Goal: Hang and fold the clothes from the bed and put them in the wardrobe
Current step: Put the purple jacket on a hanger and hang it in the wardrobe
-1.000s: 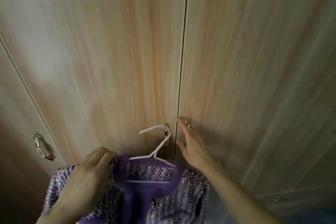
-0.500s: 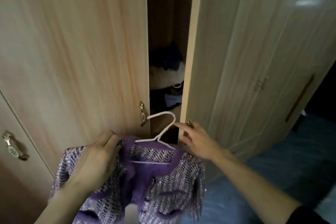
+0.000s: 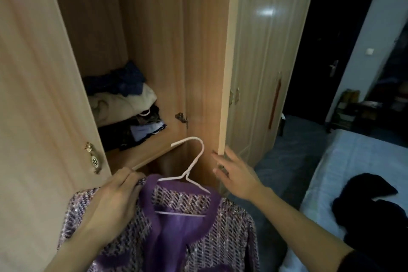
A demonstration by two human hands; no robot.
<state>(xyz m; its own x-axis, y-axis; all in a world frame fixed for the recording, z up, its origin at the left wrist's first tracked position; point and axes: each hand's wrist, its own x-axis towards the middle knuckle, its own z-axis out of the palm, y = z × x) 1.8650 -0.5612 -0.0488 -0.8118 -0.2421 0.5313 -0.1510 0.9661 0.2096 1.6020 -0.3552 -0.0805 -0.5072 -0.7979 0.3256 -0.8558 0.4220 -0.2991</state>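
Wardrobe (image 3: 167, 28): light wood, its right door (image 3: 223, 73) swung out, the left door (image 3: 44, 95) shut with a brass handle (image 3: 93, 158) near its lower edge.
Bed (image 3: 344, 172): at the right edge of the view, under a pale blue sheet, with a black garment (image 3: 371, 207) lying crumpled on it.
Shelf (image 3: 141, 152): inside the wardrobe, carrying a pile of clothes (image 3: 125, 104) against its left side, dark blue on top, beige under it, darker pieces at the bottom.
Purple jacket (image 3: 176, 227): tweed with plain purple trim, hanging on a white hanger (image 3: 189, 172) in front of the wardrobe opening, below the shelf's front edge.
Left hand (image 3: 114, 201): curled round the jacket's left shoulder, holding it and the hanger up.
Right hand (image 3: 238, 174): fingers spread and straight, holding nothing, fingertips at the outer edge of the right door.
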